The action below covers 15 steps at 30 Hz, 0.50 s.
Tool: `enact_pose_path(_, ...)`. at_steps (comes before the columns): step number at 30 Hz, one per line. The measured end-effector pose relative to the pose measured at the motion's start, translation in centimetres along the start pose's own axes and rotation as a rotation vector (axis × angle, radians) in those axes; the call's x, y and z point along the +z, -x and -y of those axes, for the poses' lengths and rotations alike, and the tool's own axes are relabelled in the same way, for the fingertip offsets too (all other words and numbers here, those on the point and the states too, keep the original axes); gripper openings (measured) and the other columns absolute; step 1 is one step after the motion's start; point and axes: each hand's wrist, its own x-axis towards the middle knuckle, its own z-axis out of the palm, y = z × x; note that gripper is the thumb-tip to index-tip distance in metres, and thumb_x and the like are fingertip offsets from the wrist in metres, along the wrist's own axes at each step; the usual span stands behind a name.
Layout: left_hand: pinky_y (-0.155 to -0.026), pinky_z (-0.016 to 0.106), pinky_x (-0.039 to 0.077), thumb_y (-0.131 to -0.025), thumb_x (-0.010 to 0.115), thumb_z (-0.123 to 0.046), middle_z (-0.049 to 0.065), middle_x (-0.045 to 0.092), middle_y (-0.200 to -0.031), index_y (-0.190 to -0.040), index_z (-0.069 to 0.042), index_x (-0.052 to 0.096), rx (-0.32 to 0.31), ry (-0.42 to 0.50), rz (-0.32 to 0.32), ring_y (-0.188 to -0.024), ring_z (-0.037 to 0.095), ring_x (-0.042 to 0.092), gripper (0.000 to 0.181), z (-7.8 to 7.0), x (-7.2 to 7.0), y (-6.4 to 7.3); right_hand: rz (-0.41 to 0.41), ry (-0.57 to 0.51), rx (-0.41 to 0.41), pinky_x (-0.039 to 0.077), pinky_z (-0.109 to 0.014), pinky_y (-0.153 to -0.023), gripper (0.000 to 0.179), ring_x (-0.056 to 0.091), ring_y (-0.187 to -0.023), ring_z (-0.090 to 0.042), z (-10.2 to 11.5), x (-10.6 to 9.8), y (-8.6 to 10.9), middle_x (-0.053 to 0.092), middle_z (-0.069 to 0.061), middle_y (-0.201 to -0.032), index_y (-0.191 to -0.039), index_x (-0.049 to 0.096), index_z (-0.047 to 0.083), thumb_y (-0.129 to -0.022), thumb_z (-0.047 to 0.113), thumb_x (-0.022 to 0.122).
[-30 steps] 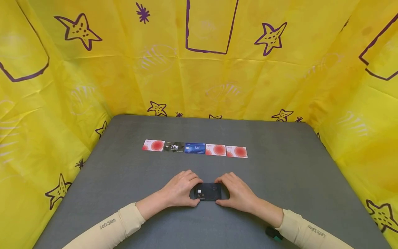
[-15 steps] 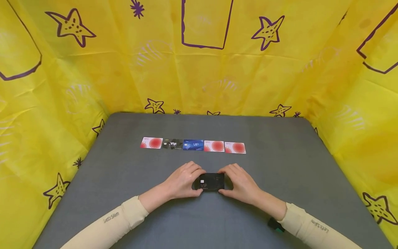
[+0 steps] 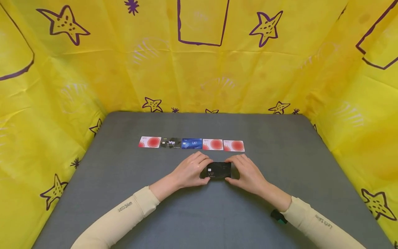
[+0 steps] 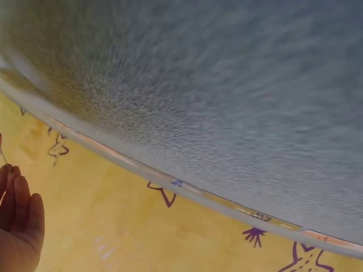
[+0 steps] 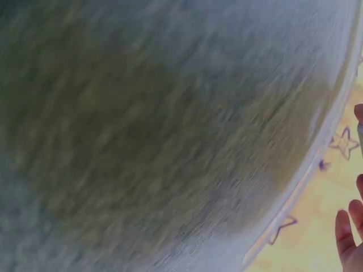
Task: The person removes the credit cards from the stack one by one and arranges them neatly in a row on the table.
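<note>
A black card with VIP lettering and a small chip is held between both hands in the head view, its face turned up toward the camera. My left hand pinches its left side, thumb at the near edge and fingers at the far edge. On the right side my right hand grips it the same way. Just beyond lies a row of cards: a white-and-red card, a dark Vip card, a blue VIP card, then two more white-and-red cards.
The grey tabletop spreads under everything. Yellow curtains with starfish drawings enclose its back and sides. A dark device sits under the right wrist. Both wrist views show mostly blurred table surface.
Both hands have carried the black card away from the body and a little to the right, closer to the row. The row itself keeps its arrangement; the head view shifts slightly.
</note>
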Motion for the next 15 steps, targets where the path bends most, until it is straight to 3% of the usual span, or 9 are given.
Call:
enact_pose_path(8, -0.092, 0.033, 0.046, -0.072, 0.079, -0.033, 0.007, 0.064, -0.105, -0.110, -0.004, 0.066, 0.040, -0.062, -0.024, -0.098, 0.023, 0.057, 0.050, 0.8, 1.7, -2.7, -0.034, 0.052, 0.010, 0.044, -0.040, -0.088, 0.060, 0.051, -0.103, -0.022, -2.5, -0.9, 0.1, 0.061, -0.002, -0.113, -0.118, 0.059, 0.011, -0.069, 0.031, 0.088)
enact_pose_path(15, -0.092, 0.032, 0.046, -0.074, 0.077, -0.032, 0.007, 0.064, -0.105, -0.113, -0.003, 0.065, 0.040, -0.040, -0.039, -0.100, 0.023, 0.057, 0.050, 1.2, 3.6, -5.1, -0.050, 0.087, 0.007, 0.043, -0.044, -0.090, 0.063, 0.051, -0.105, -0.025, -5.1, -1.8, 0.4, 0.062, -0.005, -0.113, -0.119, 0.060, 0.008, -0.067, 0.028, 0.089)
